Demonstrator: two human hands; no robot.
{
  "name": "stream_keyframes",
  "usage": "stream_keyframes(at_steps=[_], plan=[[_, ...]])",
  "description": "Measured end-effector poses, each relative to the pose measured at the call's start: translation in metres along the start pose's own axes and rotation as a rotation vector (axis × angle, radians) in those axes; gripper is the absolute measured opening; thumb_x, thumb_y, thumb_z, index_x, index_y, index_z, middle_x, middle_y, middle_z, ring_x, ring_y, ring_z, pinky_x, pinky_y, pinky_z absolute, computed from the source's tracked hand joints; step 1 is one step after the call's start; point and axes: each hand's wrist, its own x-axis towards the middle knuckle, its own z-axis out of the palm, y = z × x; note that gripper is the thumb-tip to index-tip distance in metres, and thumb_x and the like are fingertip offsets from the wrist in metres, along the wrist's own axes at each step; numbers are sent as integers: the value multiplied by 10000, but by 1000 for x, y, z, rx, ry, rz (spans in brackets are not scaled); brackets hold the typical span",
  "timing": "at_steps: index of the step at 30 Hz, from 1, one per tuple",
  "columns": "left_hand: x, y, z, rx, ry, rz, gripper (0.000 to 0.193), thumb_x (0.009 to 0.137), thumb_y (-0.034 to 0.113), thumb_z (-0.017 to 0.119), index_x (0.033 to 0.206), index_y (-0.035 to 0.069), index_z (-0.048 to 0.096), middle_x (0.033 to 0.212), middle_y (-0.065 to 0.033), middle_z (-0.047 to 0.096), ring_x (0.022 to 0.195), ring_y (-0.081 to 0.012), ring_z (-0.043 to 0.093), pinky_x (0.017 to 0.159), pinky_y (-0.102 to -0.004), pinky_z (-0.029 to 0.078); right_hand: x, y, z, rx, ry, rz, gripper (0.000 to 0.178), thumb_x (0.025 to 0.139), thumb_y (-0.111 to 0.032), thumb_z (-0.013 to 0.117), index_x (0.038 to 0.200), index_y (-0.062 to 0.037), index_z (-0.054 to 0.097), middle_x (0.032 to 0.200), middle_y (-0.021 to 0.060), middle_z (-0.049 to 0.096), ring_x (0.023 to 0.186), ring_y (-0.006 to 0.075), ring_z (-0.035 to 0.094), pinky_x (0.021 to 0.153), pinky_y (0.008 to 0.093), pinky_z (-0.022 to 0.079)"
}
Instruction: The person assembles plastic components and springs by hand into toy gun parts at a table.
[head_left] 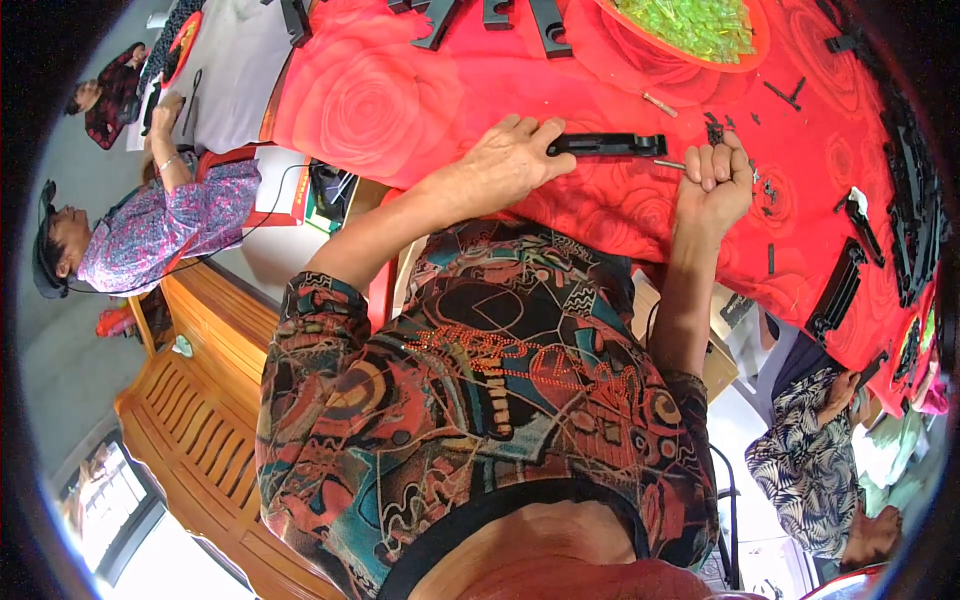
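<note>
My left hand (515, 155) pinches the left end of a black bar (612, 145) over the red-clothed desk (370, 100); my right hand (715, 182) curls round a thin rod (671, 164). The bar looks light, stiff, smooth: best gripped by its long sides.

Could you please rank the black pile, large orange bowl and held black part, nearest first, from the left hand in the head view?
1. Held black part: in the left hand.
2. Large orange bowl: upper right.
3. Black pile: far right.
</note>
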Motion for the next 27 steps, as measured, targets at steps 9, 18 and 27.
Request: stream_keyframes(at_steps=[9, 18, 27], plan=[[3, 1, 26, -37, 194, -59, 405, 757, 81, 540, 1159, 124, 562, 1116, -148, 523, 924, -308, 545, 806, -407, 467, -15, 26, 44, -158, 41, -95, 155, 914, -102, 393, 921, -18, 524, 538, -1, 337, 415, 96, 269, 414, 269, 258], [10, 0, 31, -156, 190, -110, 361, 715, 68, 578, 1071, 119, 610, 916, -108, 510, 834, -289, 528, 709, -396, 484, -6, 41, 56, -339, 150, -54, 116, 872, -33, 378, 910, 0, 482, 543, 21, 347, 414, 107, 296, 392, 278, 280], [19, -3, 26, -262, 172, -117, 320, 677, 46, 590, 988, 106, 631, 861, -88, 501, 796, -286, 528, 664, -399, 481, -4, 47, 54, -385, 170, -44, 133, 878, -30, 358, 903, 0, 485, 555, 17, 356, 427, 102, 317, 387, 281, 291]])
